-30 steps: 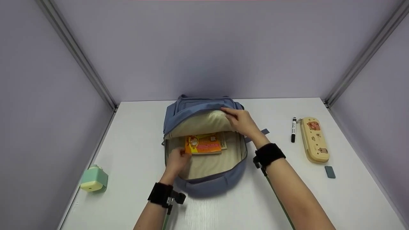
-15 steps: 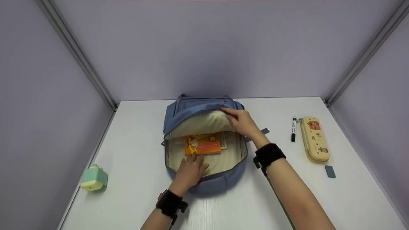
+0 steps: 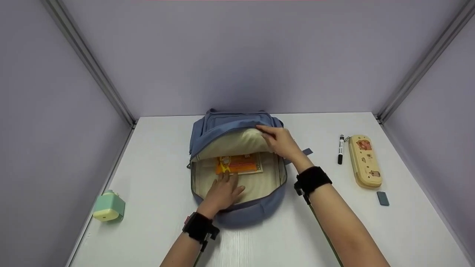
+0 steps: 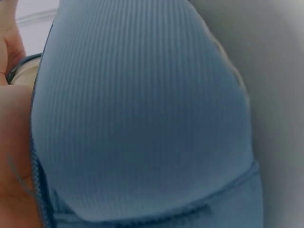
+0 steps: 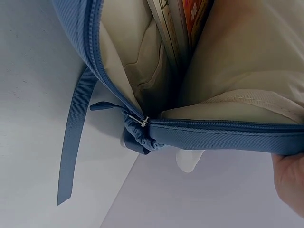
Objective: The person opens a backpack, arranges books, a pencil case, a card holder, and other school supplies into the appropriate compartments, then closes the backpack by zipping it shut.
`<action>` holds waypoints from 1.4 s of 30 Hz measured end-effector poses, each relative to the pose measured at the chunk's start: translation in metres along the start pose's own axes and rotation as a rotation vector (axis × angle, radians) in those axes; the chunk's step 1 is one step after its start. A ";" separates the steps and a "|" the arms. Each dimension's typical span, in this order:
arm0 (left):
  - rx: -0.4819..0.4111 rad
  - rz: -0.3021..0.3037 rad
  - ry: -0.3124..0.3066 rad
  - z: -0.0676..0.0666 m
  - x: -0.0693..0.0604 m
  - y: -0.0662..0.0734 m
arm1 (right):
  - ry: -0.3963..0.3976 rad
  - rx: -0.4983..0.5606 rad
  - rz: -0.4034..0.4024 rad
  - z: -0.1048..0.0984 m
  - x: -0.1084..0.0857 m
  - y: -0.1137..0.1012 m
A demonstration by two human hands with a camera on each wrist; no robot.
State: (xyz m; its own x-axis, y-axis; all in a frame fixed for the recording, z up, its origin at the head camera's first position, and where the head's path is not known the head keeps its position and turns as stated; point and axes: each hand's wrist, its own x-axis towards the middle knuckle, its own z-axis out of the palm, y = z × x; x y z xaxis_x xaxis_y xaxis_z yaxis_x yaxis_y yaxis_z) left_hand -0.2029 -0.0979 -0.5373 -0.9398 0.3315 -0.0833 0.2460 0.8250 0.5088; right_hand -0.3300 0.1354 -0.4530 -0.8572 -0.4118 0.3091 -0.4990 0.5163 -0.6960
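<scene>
A blue backpack (image 3: 248, 217) with a cream lining lies unzipped on the table. My right hand (image 3: 282, 142) pinches the edge of its upper flap and holds it raised; in the right wrist view a bit of that hand (image 5: 290, 183) shows at the zipped edge. Inside the bag lies an orange and yellow book (image 3: 243, 164), with another book (image 3: 260, 167) partly hidden beneath it. My left hand (image 3: 222, 193) reaches into the opening, its extended fingers touching the near edge of the orange book. The left wrist view mostly shows the bag's ribbed blue fabric (image 4: 142, 109).
To the right lie a black-and-white marker (image 3: 340, 149), a yellow pencil case (image 3: 365, 161) with animal pictures and a small dark teal block (image 3: 383, 198). A green and yellow box-like object (image 3: 109, 207) stands at the left. Walls border the table (image 3: 156, 159) behind and on both sides.
My left hand has let go of the orange book's left corner, shifted to its near edge and spread its fingers. The book has slid slightly deeper into the bag. The right hand stays put.
</scene>
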 end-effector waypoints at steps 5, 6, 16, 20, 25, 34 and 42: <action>0.002 0.021 0.036 -0.006 -0.006 0.004 | -0.013 0.018 -0.001 0.000 -0.002 0.001; 0.005 0.033 0.054 -0.009 -0.008 0.006 | -0.015 0.023 0.000 0.000 -0.002 0.001; 0.034 0.306 0.482 -0.053 -0.013 0.027 | -0.031 0.038 -0.001 0.001 -0.006 0.003; 0.051 0.395 0.756 -0.071 -0.007 0.021 | -0.042 0.051 -0.004 0.002 -0.008 0.004; 0.002 0.252 0.818 -0.087 -0.002 0.003 | -0.066 0.077 -0.017 0.001 -0.009 0.005; -0.151 -0.048 0.530 -0.085 0.005 -0.023 | -0.077 0.080 -0.026 0.000 -0.011 0.008; -0.264 -0.047 0.455 -0.072 0.017 -0.025 | -0.052 0.054 -0.010 -0.012 -0.013 0.015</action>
State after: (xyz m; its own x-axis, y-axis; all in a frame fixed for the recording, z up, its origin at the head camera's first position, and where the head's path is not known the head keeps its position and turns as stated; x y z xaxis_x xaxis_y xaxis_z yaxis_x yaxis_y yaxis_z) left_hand -0.2419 -0.1462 -0.4894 -0.9708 0.0163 0.2395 0.1881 0.6715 0.7167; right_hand -0.3282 0.1575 -0.4598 -0.8438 -0.4559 0.2832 -0.4987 0.4710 -0.7277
